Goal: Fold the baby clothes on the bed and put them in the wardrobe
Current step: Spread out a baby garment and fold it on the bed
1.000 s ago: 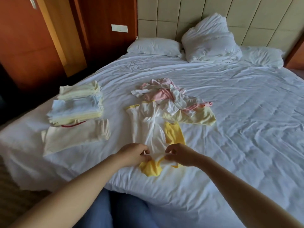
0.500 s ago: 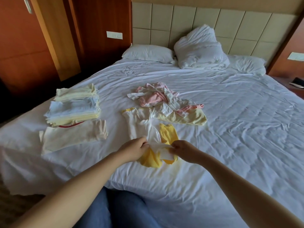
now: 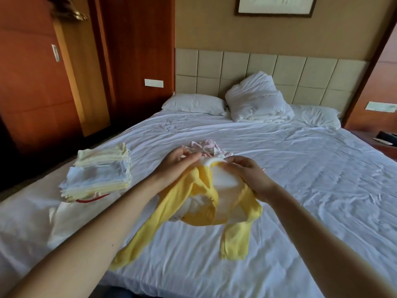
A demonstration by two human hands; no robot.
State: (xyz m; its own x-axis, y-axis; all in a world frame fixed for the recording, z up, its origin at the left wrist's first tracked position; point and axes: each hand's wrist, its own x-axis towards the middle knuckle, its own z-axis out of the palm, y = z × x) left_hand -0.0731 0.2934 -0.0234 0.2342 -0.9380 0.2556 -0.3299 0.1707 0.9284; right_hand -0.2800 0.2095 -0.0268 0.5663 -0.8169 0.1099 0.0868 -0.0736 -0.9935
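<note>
Above the bed [image 3: 311, 168], you now have the yellow-and-white baby suit [image 3: 202, 190] raised from the sheet where it lay a moment ago, left grip [image 3: 178, 162] and right grip [image 3: 247, 173] both pinching its top edge, so its fold is only beginning.

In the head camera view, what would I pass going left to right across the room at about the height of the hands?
Wooden wardrobe → stack of folded clothes → left hand → right hand → bedside table. The yellow-and-white garment, gripped by both hands, spans them, so it is left out.
</note>
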